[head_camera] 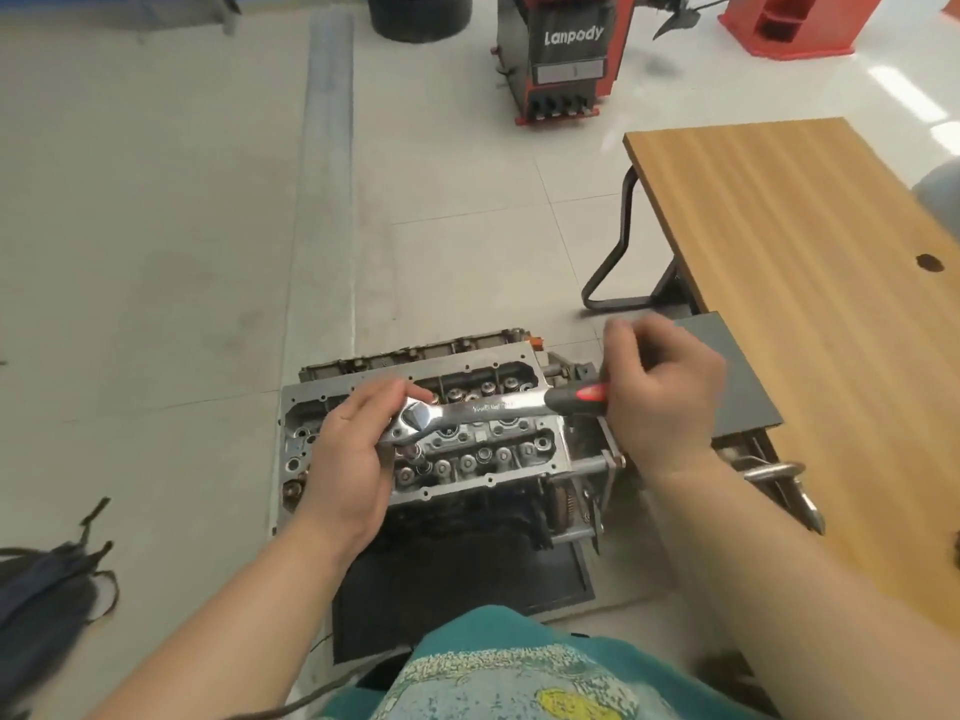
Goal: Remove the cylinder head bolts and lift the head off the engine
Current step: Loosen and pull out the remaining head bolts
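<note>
While the left hand (349, 459) is cupping the ratchet (470, 413) at its chrome head, fingers curled round it, seemingly steadying the socket on a bolt below, the right hand (662, 389) is gripping the black-and-red handle, probably for leverage. The cylinder head (483, 462) is sitting directly under both hands, still on the engine: grey metal, open-topped, showing rows of round valve gear.

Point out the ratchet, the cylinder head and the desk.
ratchet (483, 407), head view, on its chrome shaft.
cylinder head (524, 462), head view, on its near right top face.
desk (789, 241), head view, on its bare wooden top.
</note>
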`<state>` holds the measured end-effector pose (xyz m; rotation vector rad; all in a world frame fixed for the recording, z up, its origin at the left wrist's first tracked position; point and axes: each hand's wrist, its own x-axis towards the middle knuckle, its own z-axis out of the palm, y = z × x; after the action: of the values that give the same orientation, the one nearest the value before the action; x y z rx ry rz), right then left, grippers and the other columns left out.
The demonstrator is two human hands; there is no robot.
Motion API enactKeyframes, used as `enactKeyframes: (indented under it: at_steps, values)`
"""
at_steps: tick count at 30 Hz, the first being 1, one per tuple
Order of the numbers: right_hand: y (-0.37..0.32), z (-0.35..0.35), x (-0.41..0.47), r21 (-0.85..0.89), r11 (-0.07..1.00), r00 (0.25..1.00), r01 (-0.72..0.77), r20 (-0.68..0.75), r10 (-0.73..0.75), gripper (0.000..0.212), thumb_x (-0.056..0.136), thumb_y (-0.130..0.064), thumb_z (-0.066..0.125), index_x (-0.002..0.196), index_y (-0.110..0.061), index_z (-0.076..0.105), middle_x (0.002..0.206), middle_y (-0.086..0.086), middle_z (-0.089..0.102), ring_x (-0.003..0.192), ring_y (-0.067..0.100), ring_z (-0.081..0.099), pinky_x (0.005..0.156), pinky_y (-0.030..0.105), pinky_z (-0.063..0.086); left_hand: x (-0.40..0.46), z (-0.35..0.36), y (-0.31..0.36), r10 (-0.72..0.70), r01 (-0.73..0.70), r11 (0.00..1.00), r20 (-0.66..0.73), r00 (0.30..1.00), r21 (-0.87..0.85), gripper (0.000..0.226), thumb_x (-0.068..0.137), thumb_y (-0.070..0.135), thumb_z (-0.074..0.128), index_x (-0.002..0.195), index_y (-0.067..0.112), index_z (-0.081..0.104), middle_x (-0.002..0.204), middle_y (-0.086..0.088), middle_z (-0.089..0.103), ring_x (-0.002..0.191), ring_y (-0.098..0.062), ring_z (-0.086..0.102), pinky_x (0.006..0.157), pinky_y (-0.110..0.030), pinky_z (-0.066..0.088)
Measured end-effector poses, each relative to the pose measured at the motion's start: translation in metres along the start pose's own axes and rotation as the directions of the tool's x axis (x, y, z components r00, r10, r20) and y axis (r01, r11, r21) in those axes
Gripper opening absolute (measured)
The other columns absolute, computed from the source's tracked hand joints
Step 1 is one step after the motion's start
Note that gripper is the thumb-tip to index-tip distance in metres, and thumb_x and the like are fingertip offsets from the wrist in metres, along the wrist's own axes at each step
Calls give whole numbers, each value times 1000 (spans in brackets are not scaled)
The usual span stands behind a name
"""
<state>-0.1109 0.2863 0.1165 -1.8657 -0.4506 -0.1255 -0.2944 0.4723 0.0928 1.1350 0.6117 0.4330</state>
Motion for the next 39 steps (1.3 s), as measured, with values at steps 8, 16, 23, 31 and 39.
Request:
enactKeyframes:
  at_steps: [8, 16, 23, 31, 39]
  values:
    - [-86, 135, 96, -360, 715, 652, 599, 737, -176, 35, 100, -55, 43, 105, -29, 66, 98, -8, 70, 102, 18, 61, 117, 53, 33, -35, -11, -8, 120, -61, 902, -111, 987, 428, 66, 93, 10, 79, 132, 60, 60, 131, 16, 73, 125, -7, 68, 106, -30, 54]
    - [-113, 107, 17, -110, 526, 161, 844, 986, -52, 59, 95, -76, 43, 119, -24, 55, 77, -5, 57, 67, 15, 54, 55, 33, 38, -21, -10, -3, 224, -67, 859, -255, 941, 507, 61, 82, 6, 88, 110, 57, 68, 99, 25, 78, 92, 5, 74, 77, -12, 57]
    - [-90, 84, 0, -402, 915, 271, -36, 878, 396, 45, 96, -61, 64, 115, -21, 54, 90, 7, 76, 68, 22, 77, 67, 43, 67, -12, -3, -2, 275, -111, 827, -224, 935, 551, 59, 80, -1, 85, 98, 54, 73, 96, 21, 78, 90, 1, 75, 74, -20, 62]
    - [-87, 81, 2, -382, 915, 367, -133, 838, 403, 29, 98, -58, 62, 99, -30, 69, 73, -3, 72, 55, 13, 64, 51, 27, 53, -4, -15, -1, 19, -38, 732, 35, 999, 680, 55, 102, 25, 70, 102, 79, 58, 103, 35, 73, 98, 14, 66, 81, -23, 52]
    - [-111, 61, 21, 63, 954, 554, -294, 825, 116, 36, 98, -58, 63, 90, -24, 72, 70, 3, 70, 58, 20, 61, 49, 29, 46, 0, -23, -17, 138, -48, 809, -111, 984, 585, 36, 90, 16, 84, 97, 51, 76, 98, 22, 79, 97, 7, 72, 85, -23, 54]
